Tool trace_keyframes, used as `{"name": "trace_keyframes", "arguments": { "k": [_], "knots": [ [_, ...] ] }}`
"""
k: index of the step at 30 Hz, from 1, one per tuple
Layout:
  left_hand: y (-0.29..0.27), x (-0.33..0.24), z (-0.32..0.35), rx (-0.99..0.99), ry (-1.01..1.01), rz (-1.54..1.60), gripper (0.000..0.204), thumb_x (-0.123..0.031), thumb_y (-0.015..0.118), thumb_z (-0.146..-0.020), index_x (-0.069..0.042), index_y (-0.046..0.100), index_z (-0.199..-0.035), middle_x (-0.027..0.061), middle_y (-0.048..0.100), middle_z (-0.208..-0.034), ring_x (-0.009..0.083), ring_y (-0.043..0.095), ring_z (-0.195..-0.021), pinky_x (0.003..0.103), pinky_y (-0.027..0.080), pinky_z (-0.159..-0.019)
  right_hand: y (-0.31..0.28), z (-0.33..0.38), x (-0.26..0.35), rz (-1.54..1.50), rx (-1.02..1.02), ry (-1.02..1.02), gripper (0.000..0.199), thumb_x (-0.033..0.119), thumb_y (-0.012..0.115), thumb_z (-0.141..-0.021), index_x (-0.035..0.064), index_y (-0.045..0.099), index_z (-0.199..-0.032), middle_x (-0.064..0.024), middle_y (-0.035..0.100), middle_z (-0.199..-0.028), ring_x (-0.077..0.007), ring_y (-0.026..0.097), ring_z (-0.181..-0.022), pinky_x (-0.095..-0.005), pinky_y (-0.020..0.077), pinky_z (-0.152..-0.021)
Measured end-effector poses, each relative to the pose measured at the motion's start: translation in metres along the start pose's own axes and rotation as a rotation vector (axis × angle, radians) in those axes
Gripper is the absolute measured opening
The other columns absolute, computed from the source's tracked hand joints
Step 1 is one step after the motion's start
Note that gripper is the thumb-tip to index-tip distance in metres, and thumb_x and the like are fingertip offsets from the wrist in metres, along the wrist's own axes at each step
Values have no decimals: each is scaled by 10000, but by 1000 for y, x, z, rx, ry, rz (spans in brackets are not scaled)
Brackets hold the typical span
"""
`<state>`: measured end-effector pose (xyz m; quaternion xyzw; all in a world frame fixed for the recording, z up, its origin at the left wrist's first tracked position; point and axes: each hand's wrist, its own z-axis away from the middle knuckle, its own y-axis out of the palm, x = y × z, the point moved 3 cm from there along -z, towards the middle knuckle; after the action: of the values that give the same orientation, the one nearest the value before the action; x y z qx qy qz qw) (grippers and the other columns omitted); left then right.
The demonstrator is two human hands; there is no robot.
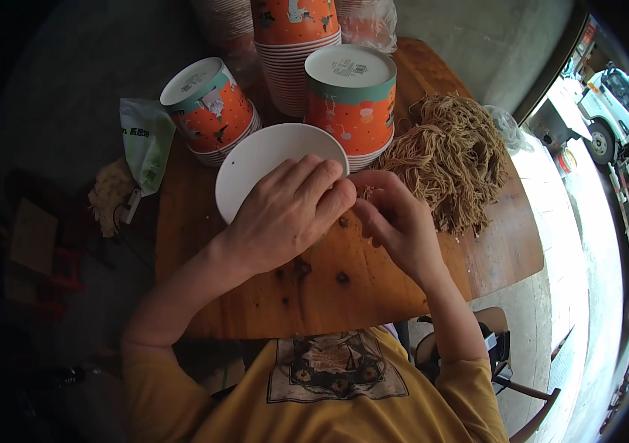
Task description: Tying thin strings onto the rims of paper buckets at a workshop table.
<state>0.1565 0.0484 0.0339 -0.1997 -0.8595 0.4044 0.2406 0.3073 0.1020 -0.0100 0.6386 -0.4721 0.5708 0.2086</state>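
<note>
Head view: a person in a yellow shirt works at a round wooden table (344, 295), the left hand (288, 214) laid palm-down over the near rim of a white paper bowl (266, 166), fingers curled to steady it. The right hand (395, 221) is pinched on a few tan strands at the bowl's edge, just beside the pile of dried noodles (451, 159). Done well, this step likely calls for keeping the bowl pinned flat while the strands are fed in as one bunch, since loose ends could scatter. Behind stand stacks of orange printed cups (351, 100), another stack tipped at left (211, 111), and a green-and-white packet (144, 144).
</note>
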Motion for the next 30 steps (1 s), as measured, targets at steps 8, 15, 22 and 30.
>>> {"name": "trace_keyframes", "arguments": {
  "k": [8,15,22,30],
  "knots": [
    [21,17,16,35,-769,1147,112,-51,483,-935,-34,492,-1045,36,553,-977,138,579,-845,298,492,-744,16,-13,-9,-248,138,166,124,165,610,-908,53,605,-961,38,575,-655,-16,490,-522,-191,393,-465],
    [22,26,28,238,-1062,1436,264,-3,469,-889,29,478,-1150,87,578,-999,129,590,-867,256,485,-816,19,-13,-17,-458,91,247,145,207,561,-938,65,589,-931,55,533,-670,4,458,-476,-145,346,-412],
    [12,34,34,481,-897,1169,297,-31,521,-892,14,477,-1182,77,545,-1032,124,571,-882,264,475,-835,19,-11,-16,-476,91,229,144,209,542,-948,69,577,-942,59,514,-683,8,464,-498,-143,338,-410],
    [-5,38,23,430,-728,619,173,-160,558,-896,-47,623,-1010,69,562,-878,192,590,-762,288,461,-685,21,-11,-20,-444,171,249,153,223,541,-951,72,558,-968,50,526,-695,-12,479,-535,-165,368,-459]
  ]
}}
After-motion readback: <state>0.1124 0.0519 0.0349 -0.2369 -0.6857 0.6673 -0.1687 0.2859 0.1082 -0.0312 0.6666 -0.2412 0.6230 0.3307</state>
